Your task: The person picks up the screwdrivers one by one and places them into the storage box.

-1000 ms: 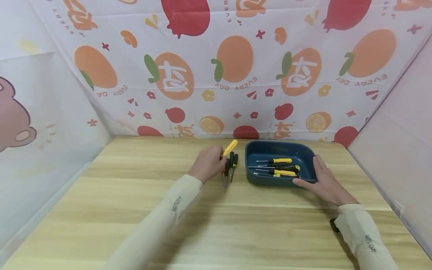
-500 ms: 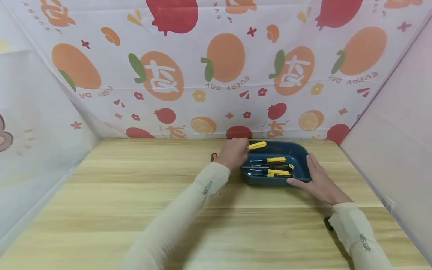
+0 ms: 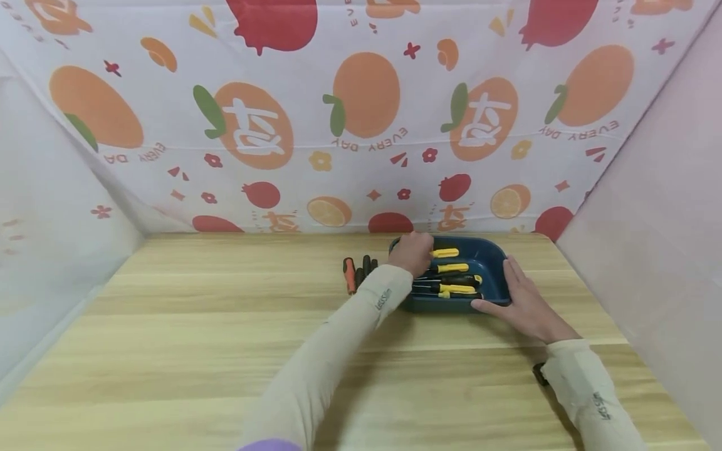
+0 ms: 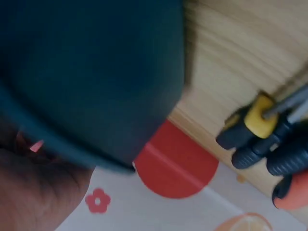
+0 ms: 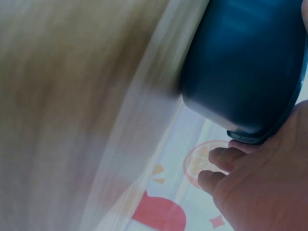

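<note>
In the head view my left hand (image 3: pixel 413 253) reaches over the left end of a dark blue plastic box (image 3: pixel 489 250). It holds a screwdriver by its hidden front part; the yellow handle (image 3: pixel 447 253) points right. Several screwdrivers lie inside, among them a yellow-handled one (image 3: pixel 454 267) and a black-handled one (image 3: pixel 465 280). My right hand (image 3: pixel 533 307) rests against the box's front right corner, thumb along the front rim and fingers straight along the right side. The left wrist view shows the box's outer wall (image 4: pixel 106 82) beside the left hand (image 4: pixel 38 192).
Left of the box, several more screwdrivers lie on the wooden table (image 3: pixel 225 338), one with an orange and black handle (image 3: pixel 349 274). My left forearm partly hides them. A fruit-print cloth (image 3: pixel 361 156) hangs behind the table, and pale sheets close both sides.
My left hand has carried the yellow-handled screwdriver rightward from beside the loose screwdrivers, then lowered it into the box. My right hand stays at the box's corner. The head view has shifted slightly.
</note>
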A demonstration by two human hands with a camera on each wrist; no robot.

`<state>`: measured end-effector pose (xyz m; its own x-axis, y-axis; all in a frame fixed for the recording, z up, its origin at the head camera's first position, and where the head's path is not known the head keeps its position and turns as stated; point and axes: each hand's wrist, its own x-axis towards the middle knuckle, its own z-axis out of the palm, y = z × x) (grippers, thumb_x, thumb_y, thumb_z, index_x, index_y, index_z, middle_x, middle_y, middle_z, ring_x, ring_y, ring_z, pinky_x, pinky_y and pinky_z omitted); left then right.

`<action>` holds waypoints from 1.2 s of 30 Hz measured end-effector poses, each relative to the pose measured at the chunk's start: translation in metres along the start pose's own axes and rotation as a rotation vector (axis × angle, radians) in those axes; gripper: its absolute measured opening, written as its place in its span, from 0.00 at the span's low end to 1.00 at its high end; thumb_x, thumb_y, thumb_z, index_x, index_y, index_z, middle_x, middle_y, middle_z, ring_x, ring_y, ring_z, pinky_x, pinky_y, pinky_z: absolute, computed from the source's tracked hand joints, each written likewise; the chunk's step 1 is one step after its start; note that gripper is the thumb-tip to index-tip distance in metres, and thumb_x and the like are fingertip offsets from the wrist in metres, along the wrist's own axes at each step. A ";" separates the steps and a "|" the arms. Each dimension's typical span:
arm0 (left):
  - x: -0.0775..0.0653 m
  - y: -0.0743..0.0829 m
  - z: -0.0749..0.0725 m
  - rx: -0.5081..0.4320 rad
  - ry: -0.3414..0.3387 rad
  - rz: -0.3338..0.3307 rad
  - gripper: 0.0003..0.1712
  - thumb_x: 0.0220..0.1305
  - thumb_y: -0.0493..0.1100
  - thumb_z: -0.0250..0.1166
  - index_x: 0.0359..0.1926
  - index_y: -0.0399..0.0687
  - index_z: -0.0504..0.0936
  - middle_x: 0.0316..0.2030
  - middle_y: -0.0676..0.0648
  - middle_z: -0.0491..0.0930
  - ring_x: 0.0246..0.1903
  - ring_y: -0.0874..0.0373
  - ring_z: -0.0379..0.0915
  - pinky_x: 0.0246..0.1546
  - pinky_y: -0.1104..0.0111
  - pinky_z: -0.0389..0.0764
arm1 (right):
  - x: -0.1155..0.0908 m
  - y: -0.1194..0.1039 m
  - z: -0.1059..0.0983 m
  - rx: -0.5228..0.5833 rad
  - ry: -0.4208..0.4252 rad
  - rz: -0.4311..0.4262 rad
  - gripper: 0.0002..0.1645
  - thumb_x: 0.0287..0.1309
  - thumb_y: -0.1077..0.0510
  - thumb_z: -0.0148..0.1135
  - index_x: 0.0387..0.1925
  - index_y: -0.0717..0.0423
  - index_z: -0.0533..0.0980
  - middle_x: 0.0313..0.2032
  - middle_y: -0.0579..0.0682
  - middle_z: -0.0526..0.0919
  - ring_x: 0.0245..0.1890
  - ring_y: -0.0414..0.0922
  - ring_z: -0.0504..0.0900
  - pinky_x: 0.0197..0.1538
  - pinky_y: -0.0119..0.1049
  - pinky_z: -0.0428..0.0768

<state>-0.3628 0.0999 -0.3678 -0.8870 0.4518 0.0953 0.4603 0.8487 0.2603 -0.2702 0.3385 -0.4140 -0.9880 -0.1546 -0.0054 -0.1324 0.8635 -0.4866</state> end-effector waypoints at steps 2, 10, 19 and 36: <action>0.003 0.002 0.005 0.013 -0.022 -0.012 0.06 0.64 0.44 0.63 0.39 0.49 0.81 0.35 0.52 0.81 0.33 0.59 0.78 0.35 0.66 0.80 | 0.000 -0.002 0.002 0.003 0.002 -0.007 0.71 0.48 0.26 0.58 0.72 0.58 0.29 0.72 0.51 0.24 0.71 0.61 0.33 0.64 0.65 0.47; 0.011 0.000 0.019 0.041 -0.076 -0.051 0.08 0.66 0.43 0.59 0.43 0.48 0.80 0.37 0.50 0.80 0.32 0.58 0.77 0.34 0.66 0.79 | -0.002 -0.008 0.008 0.012 0.007 -0.008 0.71 0.47 0.25 0.59 0.72 0.56 0.29 0.72 0.49 0.24 0.72 0.59 0.34 0.64 0.64 0.48; 0.014 -0.002 0.025 0.046 -0.099 -0.011 0.06 0.66 0.41 0.58 0.41 0.49 0.81 0.34 0.49 0.81 0.30 0.58 0.77 0.32 0.64 0.79 | -0.006 -0.010 0.007 0.015 0.002 0.006 0.71 0.47 0.25 0.58 0.72 0.54 0.29 0.72 0.47 0.23 0.72 0.60 0.33 0.64 0.65 0.48; 0.005 0.001 0.019 -0.006 -0.063 0.100 0.12 0.65 0.39 0.60 0.24 0.48 0.76 0.20 0.53 0.67 0.21 0.61 0.63 0.26 0.70 0.71 | -0.015 -0.003 0.006 -0.002 0.010 0.019 0.70 0.48 0.25 0.58 0.72 0.54 0.28 0.72 0.46 0.23 0.72 0.59 0.33 0.64 0.65 0.48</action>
<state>-0.3656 0.1081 -0.3858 -0.8325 0.5507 0.0604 0.5459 0.7970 0.2585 -0.2549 0.3357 -0.4175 -0.9910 -0.1335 -0.0057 -0.1140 0.8670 -0.4851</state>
